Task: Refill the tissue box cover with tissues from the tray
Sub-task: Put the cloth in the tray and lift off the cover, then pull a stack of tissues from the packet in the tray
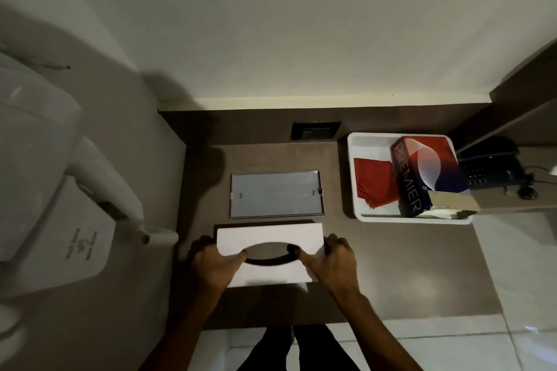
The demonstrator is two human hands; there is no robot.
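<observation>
A white tissue box cover with a dark oval slot lies on the brown counter in front of me. My left hand grips its left end and my right hand grips its right end, thumbs at the slot's edges. Just behind it lies the cover's flat grey back plate. At the right, a white tray holds a red and blue tissue pack marked PREMIER, its near end torn open, and red cloth or paper.
A white wall-mounted hair dryer and its base stick out at the left, close to the counter's edge. A dark wall socket sits behind the plate. A black telephone stands right of the tray. Tiled floor lies below.
</observation>
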